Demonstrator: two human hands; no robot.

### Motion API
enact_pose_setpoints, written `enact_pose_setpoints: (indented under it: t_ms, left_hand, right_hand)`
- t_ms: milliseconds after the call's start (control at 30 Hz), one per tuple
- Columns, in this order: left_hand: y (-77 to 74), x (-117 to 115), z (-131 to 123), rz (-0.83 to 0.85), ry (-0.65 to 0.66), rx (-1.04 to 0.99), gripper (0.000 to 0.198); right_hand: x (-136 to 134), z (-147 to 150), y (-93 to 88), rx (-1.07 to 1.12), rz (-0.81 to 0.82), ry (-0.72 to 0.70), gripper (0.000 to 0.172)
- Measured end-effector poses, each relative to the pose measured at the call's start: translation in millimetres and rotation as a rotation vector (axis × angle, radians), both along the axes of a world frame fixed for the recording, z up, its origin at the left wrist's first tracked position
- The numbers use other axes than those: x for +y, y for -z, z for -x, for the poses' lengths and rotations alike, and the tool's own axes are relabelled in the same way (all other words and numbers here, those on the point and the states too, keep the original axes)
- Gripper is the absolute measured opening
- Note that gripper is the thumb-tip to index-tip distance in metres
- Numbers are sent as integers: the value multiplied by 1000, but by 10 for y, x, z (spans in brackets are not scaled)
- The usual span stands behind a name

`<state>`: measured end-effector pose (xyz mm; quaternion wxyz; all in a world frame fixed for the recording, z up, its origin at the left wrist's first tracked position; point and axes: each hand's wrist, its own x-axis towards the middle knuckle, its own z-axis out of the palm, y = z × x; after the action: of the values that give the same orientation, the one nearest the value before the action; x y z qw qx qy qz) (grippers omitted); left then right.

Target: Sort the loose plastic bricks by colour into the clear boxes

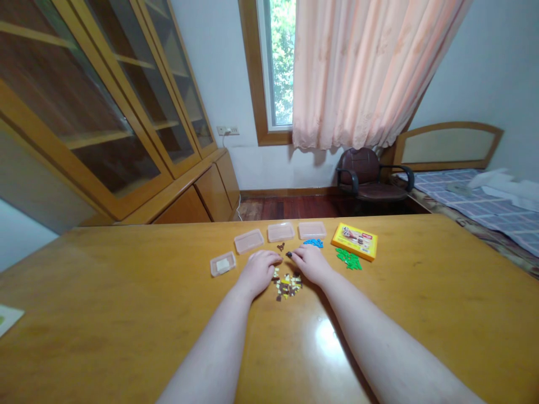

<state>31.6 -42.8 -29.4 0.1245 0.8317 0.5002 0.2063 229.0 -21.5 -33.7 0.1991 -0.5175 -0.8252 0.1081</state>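
Observation:
Small building bricks in brown, cream and yellow lie in a loose mixed pile (288,286) between my forearms. At the tips of my right hand (311,262), the fingers pinch a small dark brown brick (288,255). My left hand (261,269) rests on the table just left of the pile, its fingers slightly bent and apart from the thumb, with nothing visible in them. Just beyond the fingertips sits a little group of brown bricks (281,246). Blue bricks (313,243) are heaped behind my right hand, and green bricks (348,258) lie to its right.
Three clear plastic trays (281,232) stand in an arc behind the bricks. Another tray (223,264), at left, holds something white. A yellow box (355,241) lies at right on the wooden table (126,314). Beyond are an office chair (364,174), a bed and a glass-door cabinet.

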Motion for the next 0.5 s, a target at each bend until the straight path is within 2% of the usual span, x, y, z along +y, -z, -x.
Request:
enact_pose_setpoints:
  t_ms: [100, 167, 367, 500]
  left_hand:
    - [12, -9, -9, 18, 54, 19, 48]
    - [22, -8, -7, 24, 71, 45, 44]
    - [-1, 37, 33, -31, -28, 115, 30]
    - [1, 57, 30, -36, -36, 74, 29]
  right_hand:
    - [-6, -10, -5, 63, -11, 4, 29]
    - [-20, -13, -13, 152, -12, -45, 26]
    - [-111, 71, -16, 275, 61, -444, 19]
    - [-157, 124, -9, 218, 51, -511, 18]
